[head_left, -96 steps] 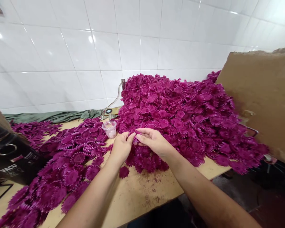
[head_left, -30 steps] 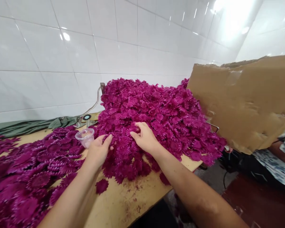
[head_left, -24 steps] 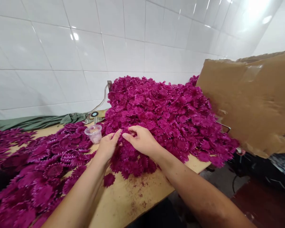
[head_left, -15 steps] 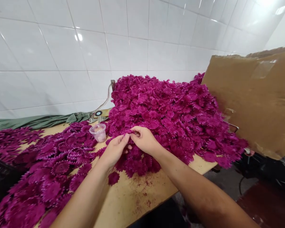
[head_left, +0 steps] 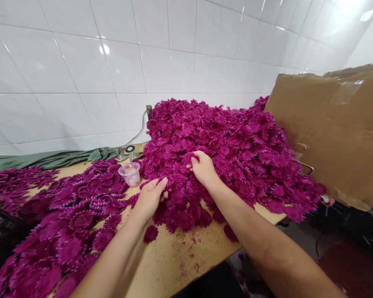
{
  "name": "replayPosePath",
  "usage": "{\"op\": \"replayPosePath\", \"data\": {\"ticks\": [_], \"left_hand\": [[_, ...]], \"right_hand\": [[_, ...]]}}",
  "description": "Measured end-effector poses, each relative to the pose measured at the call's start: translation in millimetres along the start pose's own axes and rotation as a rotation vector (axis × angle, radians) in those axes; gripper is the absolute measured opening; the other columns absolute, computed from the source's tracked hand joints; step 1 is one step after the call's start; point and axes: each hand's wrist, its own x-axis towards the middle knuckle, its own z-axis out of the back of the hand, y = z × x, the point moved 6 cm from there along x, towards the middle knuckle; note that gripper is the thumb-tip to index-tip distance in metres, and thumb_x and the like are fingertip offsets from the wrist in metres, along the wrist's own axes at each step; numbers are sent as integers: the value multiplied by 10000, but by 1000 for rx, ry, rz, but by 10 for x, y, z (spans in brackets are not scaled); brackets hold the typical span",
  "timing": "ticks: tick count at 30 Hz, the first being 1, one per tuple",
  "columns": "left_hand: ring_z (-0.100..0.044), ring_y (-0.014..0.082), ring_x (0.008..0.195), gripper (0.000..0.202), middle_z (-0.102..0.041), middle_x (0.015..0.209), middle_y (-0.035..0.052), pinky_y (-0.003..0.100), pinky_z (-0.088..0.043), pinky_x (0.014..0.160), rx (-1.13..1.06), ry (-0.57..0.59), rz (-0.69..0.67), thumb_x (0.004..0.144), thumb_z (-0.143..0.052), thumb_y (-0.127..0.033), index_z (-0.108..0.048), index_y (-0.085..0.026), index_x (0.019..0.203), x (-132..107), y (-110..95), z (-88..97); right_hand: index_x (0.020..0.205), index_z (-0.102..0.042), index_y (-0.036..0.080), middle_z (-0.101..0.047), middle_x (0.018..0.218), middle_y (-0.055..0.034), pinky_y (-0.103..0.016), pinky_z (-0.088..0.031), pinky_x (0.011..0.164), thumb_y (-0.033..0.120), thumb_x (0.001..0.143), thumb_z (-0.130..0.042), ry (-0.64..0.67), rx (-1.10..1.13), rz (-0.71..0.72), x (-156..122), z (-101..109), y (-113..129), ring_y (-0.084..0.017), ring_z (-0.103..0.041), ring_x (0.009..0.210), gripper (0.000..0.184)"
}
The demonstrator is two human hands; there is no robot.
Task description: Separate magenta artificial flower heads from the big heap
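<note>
My right hand is at the front slope of a tall heap of magenta artificial flower heads. Its thumb and forefinger are closed round a magenta flower head, which blends with those behind it. My left hand is lower and to the left, near the foot of the heap. Its fingers are curled with the thumb pressed over them, and what they hold, if anything, is hidden. A clear plastic cup with whitish contents stands just behind my left hand. One dark flower head lies alone by my left forearm.
More magenta flower heads are spread along the left of the wooden table. A green cloth runs along the tiled wall, beside a yellowish device. A large cardboard sheet stands on the right. A dark box is at far left.
My hands were together over the front of the heap. They have parted: the right has moved up and right into the flower heads, the left slightly down and left.
</note>
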Motion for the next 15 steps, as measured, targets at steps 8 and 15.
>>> {"op": "replayPosePath", "data": {"ticks": [8,15], "left_hand": [[-424,79,370,504,-480,376,-46,203,-316,411,-41,17,33,516,-601,-660,-480,-171,508,12,29,-34],[-545,141,525,512,-583,501,15,233,-378,485,4,145,-5,630,-523,-654,-582,-146,622,-46,50,-129]], "right_hand": [[830,-630,129,-655,800,-40,-272,-468,717,145,714,-587,410,142,93,-310,-234,344,-136,-604,724,124],[740,-609,150,-568,504,39,-213,-412,563,115,751,-551,444,3,77,-411,-331,283,-104,-556,516,69]]}}
